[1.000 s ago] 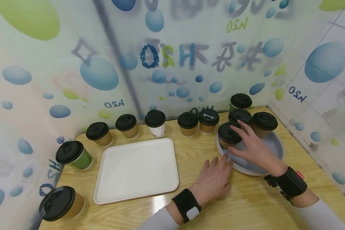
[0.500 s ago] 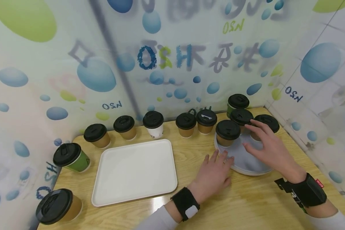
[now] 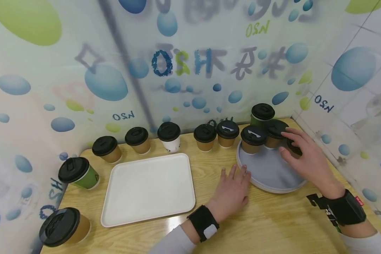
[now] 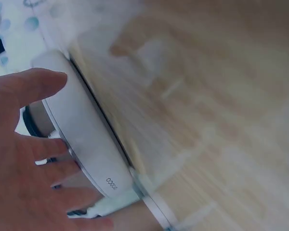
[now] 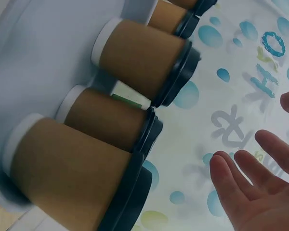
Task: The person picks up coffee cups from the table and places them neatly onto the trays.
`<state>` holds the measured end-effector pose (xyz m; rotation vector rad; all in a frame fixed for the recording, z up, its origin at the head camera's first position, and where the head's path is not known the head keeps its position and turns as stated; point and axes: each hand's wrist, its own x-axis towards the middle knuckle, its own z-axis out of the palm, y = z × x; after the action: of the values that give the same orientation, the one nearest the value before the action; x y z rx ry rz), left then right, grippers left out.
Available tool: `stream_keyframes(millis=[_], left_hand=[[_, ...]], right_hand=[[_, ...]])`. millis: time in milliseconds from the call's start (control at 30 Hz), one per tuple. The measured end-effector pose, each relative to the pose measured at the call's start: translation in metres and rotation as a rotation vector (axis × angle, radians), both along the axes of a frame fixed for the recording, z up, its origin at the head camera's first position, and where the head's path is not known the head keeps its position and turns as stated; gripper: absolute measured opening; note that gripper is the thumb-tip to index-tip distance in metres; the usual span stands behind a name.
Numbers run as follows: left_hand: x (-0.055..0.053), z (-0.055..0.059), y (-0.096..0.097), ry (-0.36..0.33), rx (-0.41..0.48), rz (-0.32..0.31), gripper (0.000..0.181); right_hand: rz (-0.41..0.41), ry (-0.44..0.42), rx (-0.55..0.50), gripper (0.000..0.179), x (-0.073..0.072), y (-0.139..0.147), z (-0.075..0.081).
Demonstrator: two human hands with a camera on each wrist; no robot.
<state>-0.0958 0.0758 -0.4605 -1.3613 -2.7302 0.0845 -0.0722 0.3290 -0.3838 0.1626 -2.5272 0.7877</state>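
Observation:
A grey round tray [image 3: 273,174] lies on the right of the table in the head view. Three brown paper cups with black lids stand along its far side: a left cup [image 3: 252,145], a middle cup [image 3: 274,141] and a right cup [image 3: 294,149], partly hidden by my right hand [image 3: 314,167]. That hand hovers by the right cup, fingers spread and bent a little; in the right wrist view its fingertips [image 5: 221,173] are apart from the cups. My left hand [image 3: 230,194] has its fingers extended at the tray's near-left rim [image 4: 89,130].
A white rectangular tray [image 3: 149,190] lies left of my hands. Several lidded cups line the table's back and left edges, among them a white cup [image 3: 171,144], a green cup [image 3: 88,177] and a brown cup [image 3: 80,229]. Another green cup [image 3: 257,120] stands behind the round tray.
The three cups on the round tray have shifted clockwise: the left one back, the middle one right, the right one nearer. My right hand has moved right, off the left cup; my left moved slightly left.

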Motion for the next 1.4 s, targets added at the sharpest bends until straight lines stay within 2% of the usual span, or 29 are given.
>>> stream_keyframes(millis=[67,133,300,367,433,500,633,767,833,1000,1067,1167,1400], left_hand=[[-0.003,-0.001,0.000,0.004,0.001,0.032,0.076],[-0.003,-0.001,0.002,0.005,0.013,0.022,0.075],[0.009,-0.002,0.012,-0.007,0.023,-0.163,0.063],[0.014,-0.001,0.015,-0.013,0.011,-0.207,0.063],[0.015,0.000,0.015,-0.017,-0.010,-0.198,0.064],[0.013,0.002,0.013,-0.013,-0.020,-0.162,0.065],[0.003,0.003,0.005,0.013,-0.041,-0.065,0.068],[-0.005,0.004,-0.001,0.009,-0.050,0.022,0.075],[-0.004,0.005,0.000,-0.009,-0.023,0.001,0.074],[0.008,0.003,0.009,-0.057,0.035,-0.180,0.067],[0.012,0.002,0.010,-0.051,0.022,-0.206,0.067],[0.012,0.002,0.008,-0.035,0.022,-0.184,0.066],[0.000,0.004,-0.001,0.001,0.053,-0.086,0.057]], right_hand=[[-0.019,-0.007,0.005,0.047,0.001,0.001,0.001],[-0.031,-0.007,0.019,0.046,0.001,0.001,0.001],[-0.029,0.001,0.051,0.044,-0.001,0.000,0.000],[-0.021,-0.004,0.060,0.044,-0.002,-0.002,0.000],[-0.013,-0.009,0.072,0.043,-0.003,-0.004,0.000],[-0.009,-0.012,0.069,0.043,-0.004,-0.005,0.000],[-0.015,-0.020,0.062,0.044,-0.004,-0.005,0.001],[-0.022,-0.023,0.063,0.046,-0.001,-0.005,0.001],[-0.020,-0.010,0.068,0.045,0.000,-0.006,0.001],[-0.007,0.024,0.088,0.044,0.003,-0.009,0.001],[-0.003,0.030,0.091,0.043,0.003,-0.009,0.001],[-0.001,0.033,0.091,0.044,0.004,-0.009,0.003],[-0.015,0.027,0.102,0.044,0.008,-0.006,0.009]])
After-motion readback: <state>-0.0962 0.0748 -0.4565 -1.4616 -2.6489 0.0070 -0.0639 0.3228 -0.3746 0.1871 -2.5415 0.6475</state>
